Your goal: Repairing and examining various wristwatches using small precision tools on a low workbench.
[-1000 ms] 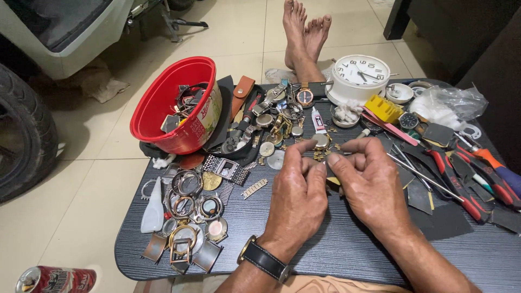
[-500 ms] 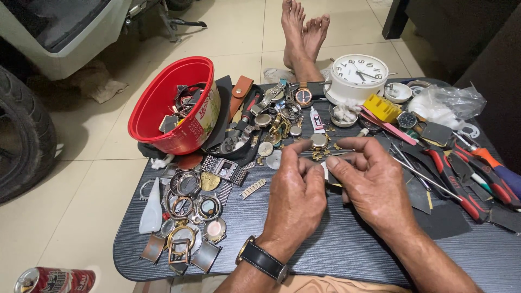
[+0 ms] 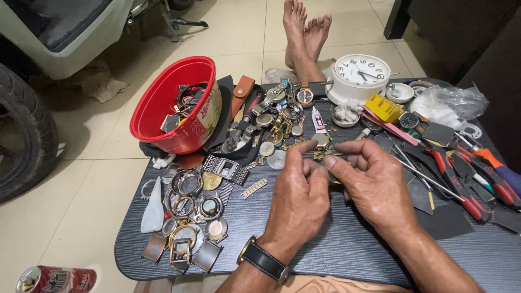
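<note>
a person's two hands meet over the middle of a dark low table (image 3: 347, 249): the left hand (image 3: 297, 198), with one black-strapped wristwatch (image 3: 264, 260) on its wrist, curls its fingers and pinches a small round watch case (image 3: 321, 141) at the fingertips, while the right hand (image 3: 374, 184) pinches one thin metal tool (image 3: 341, 155) whose tip touches that case. around them lie one red plastic bowl (image 3: 163, 103) of watch parts at the far left, one white round alarm clock (image 3: 359, 76) at the far edge, and a heap of loose watch cases (image 3: 187, 209) near the left, too tangled to count. two bare feet (image 3: 305, 32) rest on the tiled floor beyond the table, one red drink can (image 3: 57, 279) lies at the lower left, and red-handled pliers (image 3: 461, 182) lie at the right.
</note>
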